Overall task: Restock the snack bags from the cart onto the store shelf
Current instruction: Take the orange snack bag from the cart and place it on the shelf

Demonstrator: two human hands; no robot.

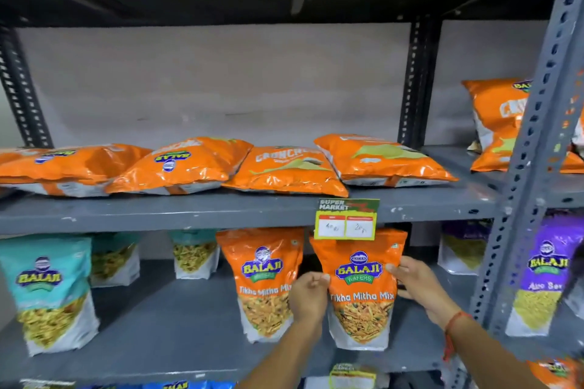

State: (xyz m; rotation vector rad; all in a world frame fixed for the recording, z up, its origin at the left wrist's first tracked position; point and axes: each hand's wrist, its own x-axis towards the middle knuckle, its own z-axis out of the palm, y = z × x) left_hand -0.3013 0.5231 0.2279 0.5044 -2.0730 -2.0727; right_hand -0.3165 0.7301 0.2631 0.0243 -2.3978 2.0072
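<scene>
An orange Tikha Mitha Mix bag [360, 287] stands upright on the lower grey shelf [164, 335]. My left hand [308, 295] pinches its left edge and my right hand [414, 284] grips its right edge. A second orange Tikha Mitha Mix bag [262, 281] stands just to its left, partly behind my left hand. The cart is out of view.
Several orange chip bags [284, 170] lie flat on the upper shelf [221, 208], which carries a price tag [346, 218]. Teal bags [47, 294] stand at the lower left. Purple bags [540, 281] stand behind the slotted upright post [521, 199] on the right.
</scene>
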